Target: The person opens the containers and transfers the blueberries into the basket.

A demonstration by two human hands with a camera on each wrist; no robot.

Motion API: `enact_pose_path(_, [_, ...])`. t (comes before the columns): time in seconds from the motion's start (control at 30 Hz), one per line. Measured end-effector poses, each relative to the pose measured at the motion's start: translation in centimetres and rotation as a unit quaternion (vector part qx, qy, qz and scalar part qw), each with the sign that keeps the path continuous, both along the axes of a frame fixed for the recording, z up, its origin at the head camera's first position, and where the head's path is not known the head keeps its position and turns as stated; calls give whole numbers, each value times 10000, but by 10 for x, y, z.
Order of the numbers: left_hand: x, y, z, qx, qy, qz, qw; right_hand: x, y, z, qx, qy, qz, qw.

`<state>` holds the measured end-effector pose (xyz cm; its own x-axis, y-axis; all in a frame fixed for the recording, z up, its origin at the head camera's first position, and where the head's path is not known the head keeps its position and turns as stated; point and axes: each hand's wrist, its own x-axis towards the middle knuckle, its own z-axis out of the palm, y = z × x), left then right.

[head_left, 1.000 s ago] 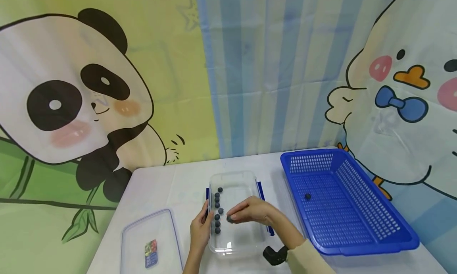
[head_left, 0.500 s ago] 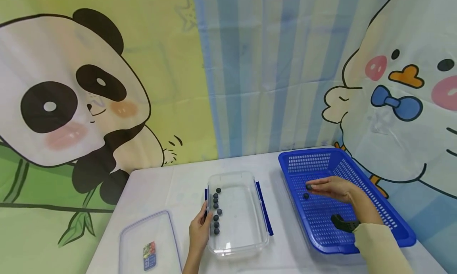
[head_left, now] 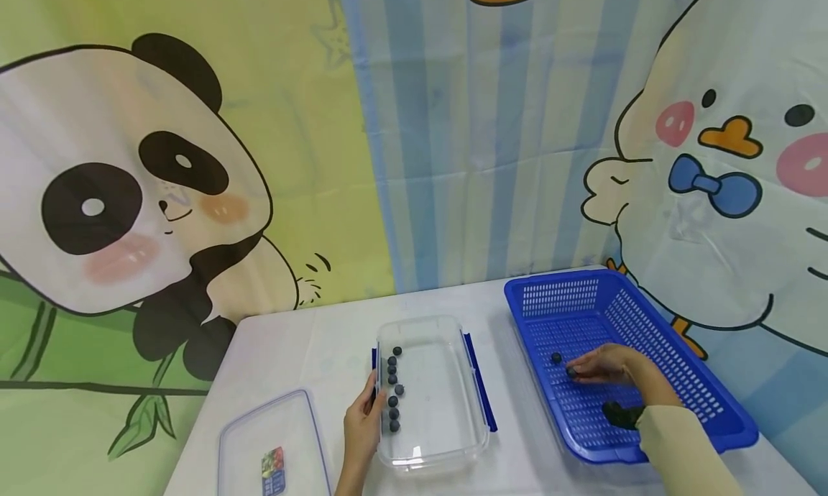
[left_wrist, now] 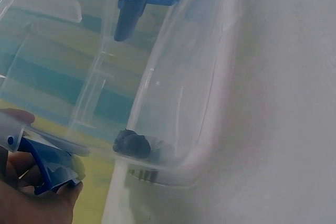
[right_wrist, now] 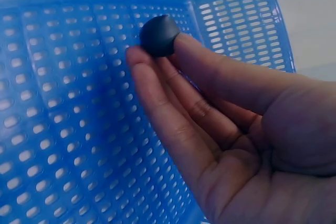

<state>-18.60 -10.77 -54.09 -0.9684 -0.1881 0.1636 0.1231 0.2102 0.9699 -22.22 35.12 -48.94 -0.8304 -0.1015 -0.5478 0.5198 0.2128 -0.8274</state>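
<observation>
A dark berry (right_wrist: 160,35) is pinched by the right hand (head_left: 604,363) between the tips of the thumb and fingers, which are closed to its width; the palm is left hollow. The berry is held inside the blue basket (head_left: 688,331), low over its perforated floor; whether the floor is touched is not clear. A second berry (head_left: 556,357) is seen just beside it. The right forearm, in a pale sleeve (head_left: 686,446), is extended across the basket's near side, with the fingers pointed left.

The left hand (head_left: 362,424) is raised from the bottom edge, and the left side of the clear container (head_left: 440,410) is gripped at a blue latch (left_wrist: 52,166), the fingers curled and partly hidden. Eight berries (head_left: 393,401) are strung along the container's left wall. A clear lid (head_left: 309,410) is laid on the white surface (head_left: 336,338), left of the container.
</observation>
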Motion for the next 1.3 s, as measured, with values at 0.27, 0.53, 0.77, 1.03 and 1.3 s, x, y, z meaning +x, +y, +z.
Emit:
enact_pose_path(0.27, [1,0,1,-51,64,99,9999,-1,-1,-3,645,-57,38,9979])
enact_pose_path(0.53, [1,1,0,-35,74,114,9999,-2,-2,-5,949,-198,-28,9953])
enact_pose_path(0.77, [1,1,1,37,72,109,9999,-4,-1,-5,1000,-279,-43,9946])
enact_pose_path(1.03, [1,0,-1,83,126,88,9998,-3,-2,1,994,-151,-68,9949])
enact_pose_path(1.3, [0,0,-1,113,54,28,9999,0,-16,24,-367,938,1008,9898])
